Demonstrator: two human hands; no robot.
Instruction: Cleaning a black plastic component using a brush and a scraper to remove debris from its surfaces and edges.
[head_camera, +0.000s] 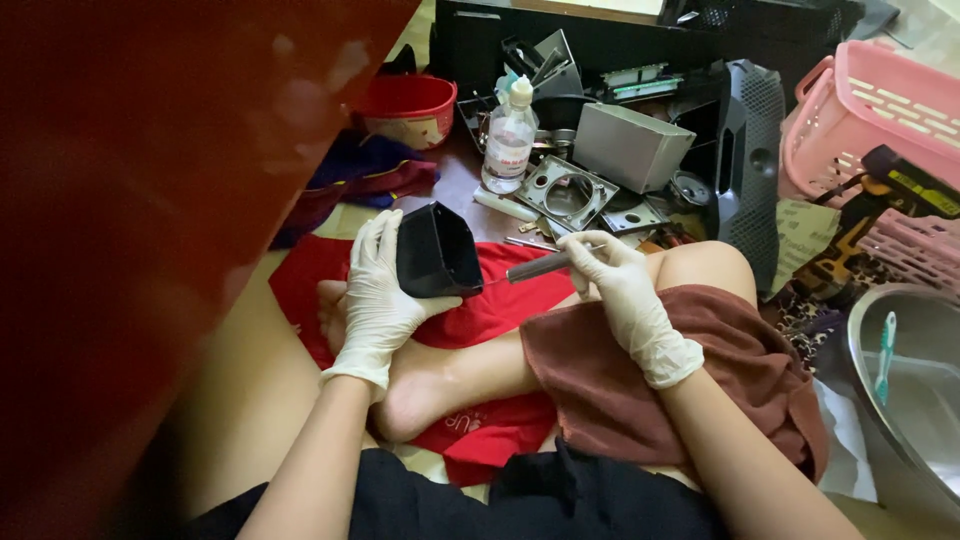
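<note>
A black funnel-shaped housing (437, 250) is clasped in the gloved left hand (378, 290) above a red cloth (500, 305), its open mouth turned rightward toward a slim grey tool (537, 266) pinched in the gloved right hand (620, 285), whose long axis is aimed leftward at that opening.

The left hand (375, 290) holds a hollow housing (437, 252) on its left side; the right hand (620, 285), to the right of it, points a tool (540, 266) into its opening. Both sit above a cloth (500, 310) spread on the floor. Behind them stand a bottle (508, 140), a metal bracket (568, 193) and a box (630, 145). A bowl (408, 108) lies to the bottle's left, a basket (870, 125) far right, with a basin (915, 370) in front of it.
</note>
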